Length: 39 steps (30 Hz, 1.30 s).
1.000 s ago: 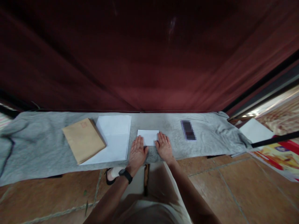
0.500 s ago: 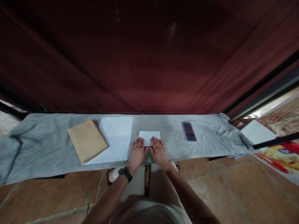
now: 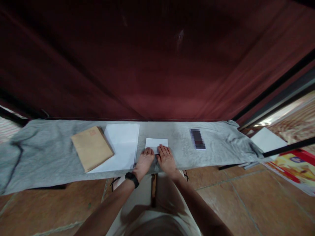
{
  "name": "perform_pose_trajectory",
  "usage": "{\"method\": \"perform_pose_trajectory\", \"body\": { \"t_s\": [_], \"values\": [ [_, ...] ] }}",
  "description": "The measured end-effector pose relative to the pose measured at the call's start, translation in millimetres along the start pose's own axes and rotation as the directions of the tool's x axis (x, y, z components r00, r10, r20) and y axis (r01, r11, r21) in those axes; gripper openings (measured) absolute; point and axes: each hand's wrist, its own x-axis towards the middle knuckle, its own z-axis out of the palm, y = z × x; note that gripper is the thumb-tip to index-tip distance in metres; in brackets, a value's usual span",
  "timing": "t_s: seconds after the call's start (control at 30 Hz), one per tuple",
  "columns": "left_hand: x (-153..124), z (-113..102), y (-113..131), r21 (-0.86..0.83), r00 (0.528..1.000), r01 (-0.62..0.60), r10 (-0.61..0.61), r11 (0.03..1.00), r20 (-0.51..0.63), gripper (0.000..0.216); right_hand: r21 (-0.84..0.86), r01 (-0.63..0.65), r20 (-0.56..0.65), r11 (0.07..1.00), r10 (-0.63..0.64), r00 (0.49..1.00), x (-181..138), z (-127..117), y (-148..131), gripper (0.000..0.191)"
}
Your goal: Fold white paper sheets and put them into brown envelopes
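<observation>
The small white paper (image 3: pixel 155 142) lay by the cloth-covered table's (image 3: pixel 178 134) near edge, the right hand (image 3: pixel 167 160) flat, fingers upon it, the left hand (image 3: pixel 145 162) curled at its near-left corner, grip unclear.

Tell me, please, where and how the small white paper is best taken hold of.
I'd pinch the small white paper at its far right corner, the right hand coming from the right: it lies flat on the grey cloth with that corner uncovered, while the left hand covers the near left one.
</observation>
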Motion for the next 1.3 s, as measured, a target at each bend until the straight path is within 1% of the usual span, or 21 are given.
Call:
{"method": "perform_pose_trajectory", "body": {
  "t_s": [0.13,0.23,0.3,0.33,0.4,0.43,0.47,0.5,0.57,0.63,0.67,0.73,0.77,0.8,0.87,0.97,1.03,1.13,1.17,1.23,1.3],
  "values": [
    [-4.2,-8.4,-4.5,-0.019,1.000,-0.007,0.007,1.000,-0.010,0.038,-0.001,-0.001,0.014,1.000,0.001,1.000,6.4,-3.1,-3.2,0.047],
    [-9.3,-14.6,-6.6,-0.042,0.998,-0.020,0.017,0.999,-0.052,0.041,-0.003,0.008,0.030,1.000,-0.008,1.000,11.8,-8.1,-4.9,0.047],
    [-11.6,-16.0,-8.6,-0.100,0.989,-0.015,0.000,0.995,-0.150,0.048,0.020,0.005,0.025,1.000,-0.006,1.000,14.7,-14.6,-5.0,0.050],
    [-11.7,-15.3,-10.2,-0.155,0.974,0.011,-0.045,0.988,-0.220,0.052,0.047,-0.008,0.011,0.999,0.007,1.000,16.0,-18.9,-4.6,0.051],
    [-9.3,-11.1,-14.7,-0.326,0.916,0.092,-0.208,0.941,-0.343,0.059,0.149,-0.047,-0.027,0.988,0.052,0.998,19.2,-29.0,-3.2,0.050],
    [-6.9,-7.7,-17.3,-0.436,0.881,0.126,-0.302,0.891,-0.363,0.062,0.227,-0.070,-0.047,0.971,0.083,0.995,21.1,-34.2,-2.4,0.048],
    [-3.8,-3.8,-19.9,-0.553,0.854,0.153,-0.391,0.819,-0.343,0.065,0.317,-0.091,-0.063,0.944,0.117,0.991,23.4,-38.9,-1.5,0.045],
    [-0.5,0.2,-22.1,-0.667,0.840,0.173,-0.462,0.725,-0.285,0.066,0.409,-0.113,-0.075,0.905,0.157,0.985,25.8,-42.9,-0.8,0.042],
    [5.6,7.1,-24.3,-0.842,0.843,0.207,-0.528,0.498,-0.105,0.062,0.574,-0.155,-0.083,0.804,0.245,0.966,30.8,-47.2,-0.1,0.038],
    [9.1,10.8,-22.8,-0.931,0.845,0.240,-0.532,0.276,0.060,0.059,0.700,-0.198,-0.061,0.686,0.333,0.941,34.6,-46.0,-0.4,0.039],
    [9.7,11.4,-20.8,-0.951,0.848,0.244,-0.518,0.192,0.113,0.059,0.749,-0.218,-0.039,0.625,0.370,0.928,35.5,-43.5,-0.9,0.039],
    [9.6,10.9,-15.8,-0.970,0.864,0.226,-0.477,0.085,0.159,0.059,0.820,-0.246,0.013,0.516,0.413,0.911,35.3,-36.0,-2.0,0.039],
    [9.4,10.4,-13.4,-0.975,0.877,0.215,-0.451,0.055,0.168,0.058,0.839,-0.253,0.030,0.482,0.422,0.906,34.3,-31.5,-2.2,0.039],
    [9.3,10.3,-11.4,-0.977,0.891,0.208,-0.421,0.043,0.171,0.056,0.845,-0.256,0.037,0.469,0.427,0.903,32.9,-26.8,-1.9,0.038],
    [10.1,11.2,-8.9,-0.975,0.907,0.214,-0.384,0.064,0.174,0.050,0.818,-0.264,0.021,0.511,0.433,0.901,30.2,-17.9,0.3,0.038],
    [13.1,14.6,-8.3,-0.938,0.898,0.280,-0.401,0.202,0.182,0.044,0.733,-0.298,-0.008,0.611,0.446,0.895,28.2,-7.8,7.7,0.035],
    [15.3,15.9,-8.6,-0.903,0.891,0.321,-0.413,0.284,0.187,0.042,0.696,-0.319,-0.014,0.643,0.457,0.889,28.1,-3.5,13.3,0.033],
    [17.7,13.8,-7.7,-0.868,0.891,0.344,-0.417,0.359,0.181,0.041,0.653,-0.343,-0.035,0.676,0.478,0.878,28.4,0.0,18.7,0.034],
    [18.2,12.2,-6.9,-0.838,0.892,0.353,-0.421,0.417,0.166,0.040,0.625,-0.348,-0.053,0.699,0.483,0.874,28.5,0.8,19.4,0.038],
    [19.2,8.8,-4.4,-0.732,0.894,0.376,-0.429,0.568,0.126,0.040,0.554,-0.348,-0.103,0.756,0.477,0.873,28.5,1.6,19.7,0.048],
    [20.0,6.0,-1.2,-0.603,0.896,0.400,-0.434,0.691,0.096,0.044,0.471,-0.327,-0.151,0.820,0.440,0.885,28.1,1.5,19.2,0.053]
  ]
}}
